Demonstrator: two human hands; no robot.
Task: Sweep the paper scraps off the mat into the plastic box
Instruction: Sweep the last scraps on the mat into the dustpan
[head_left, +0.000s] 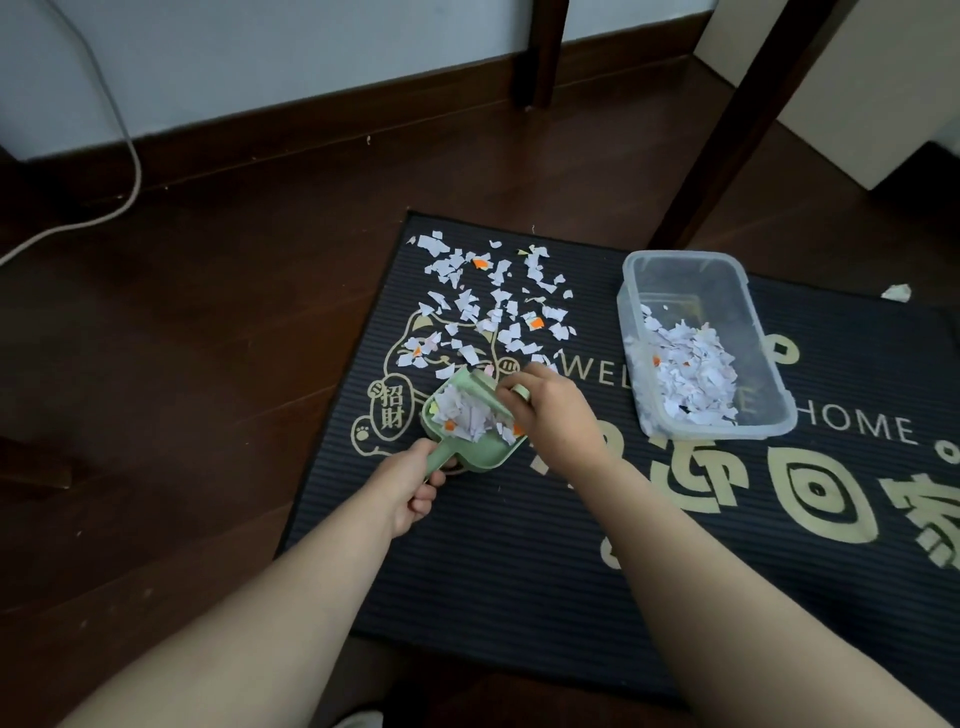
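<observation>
White and orange paper scraps (493, 301) lie scattered over the far left part of the dark welcome mat (519, 545). A small green dustpan (467, 436) rests on the mat, part-filled with scraps. My left hand (410, 483) grips its handle. My right hand (545, 410) holds a small green brush (491, 387) at the dustpan's mouth, mostly hidden by my fingers. A clear plastic box (696, 343) stands on the mat to the right with a heap of scraps inside.
Dark wooden floor (182, 338) surrounds the mat. Dark furniture legs (540, 52) stand behind, one slanting leg (727, 140) just beyond the box. A white cable (130, 171) trails on the left. One crumpled scrap (897, 292) lies at the far right.
</observation>
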